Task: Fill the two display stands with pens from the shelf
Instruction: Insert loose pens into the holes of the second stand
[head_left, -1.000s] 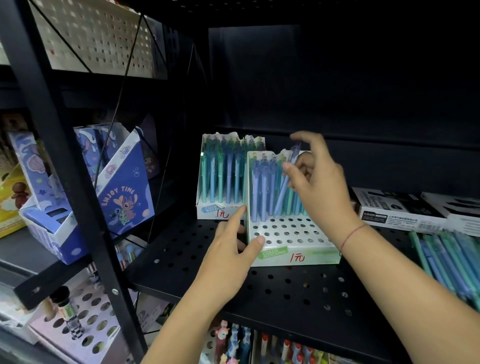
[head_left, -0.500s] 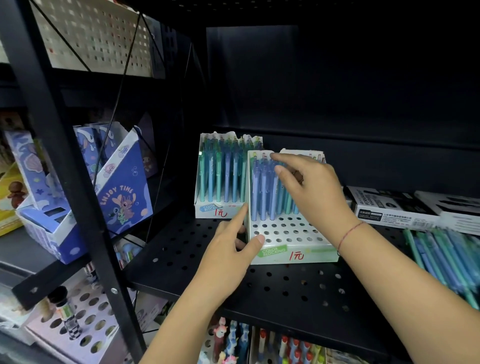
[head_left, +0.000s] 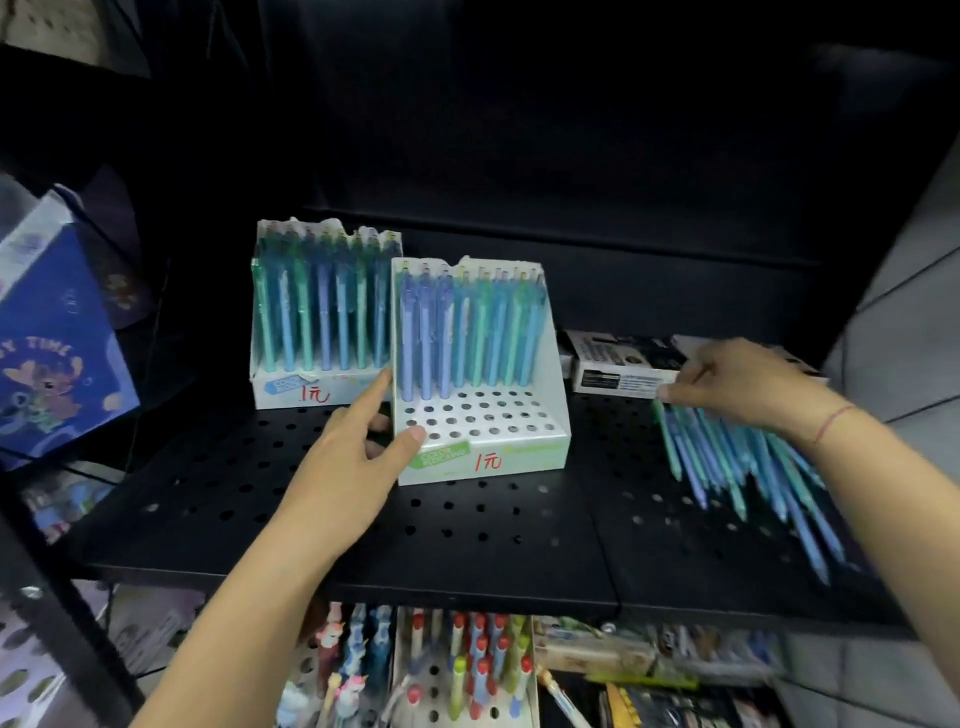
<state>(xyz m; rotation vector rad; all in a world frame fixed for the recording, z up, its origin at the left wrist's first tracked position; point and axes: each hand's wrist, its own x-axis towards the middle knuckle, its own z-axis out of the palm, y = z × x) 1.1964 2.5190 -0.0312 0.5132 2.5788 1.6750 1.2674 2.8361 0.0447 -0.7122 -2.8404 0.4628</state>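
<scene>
On the black shelf (head_left: 363, 525) the left hand (head_left: 345, 462) is open, with thumb and forefinger straight against the left front corner of the front stand (head_left: 488, 415). The back rows of this stand hold pens. To the right, loose pens (head_left: 727, 467) lie in a heap. The right hand (head_left: 737, 382) touches their far ends with bent fingers; I cannot tell if it grips any. Behind stands the back stand (head_left: 291, 389), holding pens.

Free shelf (head_left: 613, 467) between stand (head_left: 519, 447) and loose pens (head_left: 727, 457)

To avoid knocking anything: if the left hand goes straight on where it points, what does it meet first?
Probably the back stand, at its front base just beyond the left hand; depth unclear.
</scene>
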